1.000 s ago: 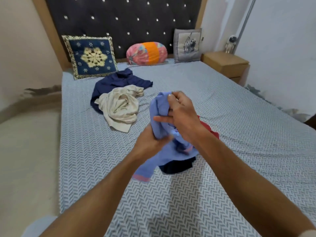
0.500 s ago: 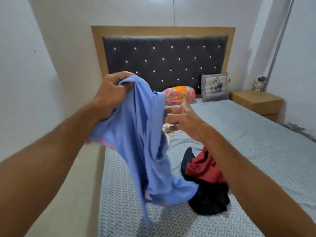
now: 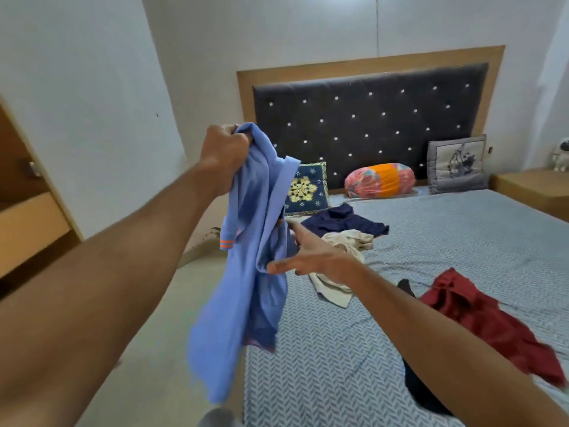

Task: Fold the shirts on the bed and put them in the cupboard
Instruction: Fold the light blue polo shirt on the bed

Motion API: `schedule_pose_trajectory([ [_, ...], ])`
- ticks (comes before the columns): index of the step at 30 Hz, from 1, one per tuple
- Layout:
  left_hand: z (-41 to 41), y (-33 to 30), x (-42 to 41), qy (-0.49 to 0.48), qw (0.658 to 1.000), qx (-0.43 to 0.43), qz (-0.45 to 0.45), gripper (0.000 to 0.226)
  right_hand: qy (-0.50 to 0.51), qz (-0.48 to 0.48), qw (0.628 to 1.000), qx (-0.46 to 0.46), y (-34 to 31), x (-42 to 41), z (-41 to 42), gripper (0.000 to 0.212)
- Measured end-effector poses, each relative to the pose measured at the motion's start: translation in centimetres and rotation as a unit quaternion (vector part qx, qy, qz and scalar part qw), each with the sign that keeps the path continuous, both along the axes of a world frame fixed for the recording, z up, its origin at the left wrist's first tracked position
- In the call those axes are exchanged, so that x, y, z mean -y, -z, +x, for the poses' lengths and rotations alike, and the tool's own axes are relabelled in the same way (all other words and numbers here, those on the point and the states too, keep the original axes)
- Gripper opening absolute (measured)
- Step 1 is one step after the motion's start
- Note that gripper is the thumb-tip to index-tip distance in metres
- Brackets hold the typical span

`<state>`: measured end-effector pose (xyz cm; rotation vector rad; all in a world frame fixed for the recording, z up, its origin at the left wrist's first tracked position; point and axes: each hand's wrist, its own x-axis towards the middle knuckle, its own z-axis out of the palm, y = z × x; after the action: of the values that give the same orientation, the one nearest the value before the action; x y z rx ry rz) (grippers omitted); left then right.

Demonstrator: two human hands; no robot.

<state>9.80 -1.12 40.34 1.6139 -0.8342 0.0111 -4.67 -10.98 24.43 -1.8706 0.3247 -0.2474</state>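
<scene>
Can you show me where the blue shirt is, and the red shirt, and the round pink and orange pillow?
blue shirt (image 3: pixel 246 266): head view, on the hanging middle of the cloth.
red shirt (image 3: pixel 480 315): head view, on the crumpled middle, lying on the bed.
round pink and orange pillow (image 3: pixel 380 180): head view, on its orange band.

pillows along the studded headboard (image 3: pixel 369 118)

blue patterned cushion (image 3: pixel 306 189), orange-pink bolster (image 3: pixel 380 180), grey cushion (image 3: pixel 458 163); small figure (image 3: pixel 562 155) on wooden nightstand (image 3: pixel 529 189).
</scene>
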Motion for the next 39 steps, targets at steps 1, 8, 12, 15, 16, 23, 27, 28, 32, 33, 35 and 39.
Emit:
schedule_pose_trajectory([
  [1,0.7,-0.2,-0.6,-0.009,1.0,-0.011,-0.007,0.03,0.003,0.004,1.0,0.01,0.5,0.1,0.3,0.117],
  [8,3.7,-1.2,-3.4,-0.016,0.996,-0.078,-0.047,0.016,0.237,-0.206,0.94,0.134,0.6,1.7,2.7,0.055],
  [12,3.6,0.5,-4.7,0.028,0.996,-0.079,-0.01,0.016,0.379,-0.186,0.897,0.131,-2.4,4.1,3.4,0.033],
  [15,2.5,3.0,-5.9,0.149,0.979,-0.123,0.06,0.01,0.41,-0.122,0.898,0.102,-5.1,5.0,3.8,0.021],
  [16,2.3,4.0,-6.1,0.2,0.963,-0.146,0.104,0.016,0.393,-0.069,0.909,0.118,-5.8,5.2,4.1,0.021],
  [23,-0.6,7.9,-3.8,0.271,0.947,-0.095,0.145,0.007,0.136,0.207,0.938,0.242,-8.0,4.6,4.2,0.025],
  [27,0.2,7.1,-1.3,0.089,0.99,0.091,0.059,0.046,0.113,0.227,0.952,0.174,-7.9,4.8,2.6,0.027],
  [28,0.2,7.0,-0.9,0.137,0.981,0.096,0.097,0.064,0.09,0.249,0.95,0.168,-8.0,4.8,2.3,0.03],
  [32,0.1,8.4,0.4,0.312,0.936,-0.018,0.163,0.077,0.02,0.248,0.958,0.143,-8.1,4.9,1.8,0.024],
  [33,0.0,9.1,0.7,0.327,0.931,-0.036,0.158,0.059,0.014,0.247,0.96,0.13,-8.1,4.7,1.7,0.018],
  [35,-0.2,10.1,1.1,0.288,0.942,-0.019,0.173,0.024,0.038,0.185,0.975,0.114,-8.2,5.0,1.6,0.012],
  [39,0.0,10.5,1.1,0.169,0.975,-0.05,0.139,0.025,0.062,0.074,0.993,0.072,-6.7,7.2,0.0,0.046],
])
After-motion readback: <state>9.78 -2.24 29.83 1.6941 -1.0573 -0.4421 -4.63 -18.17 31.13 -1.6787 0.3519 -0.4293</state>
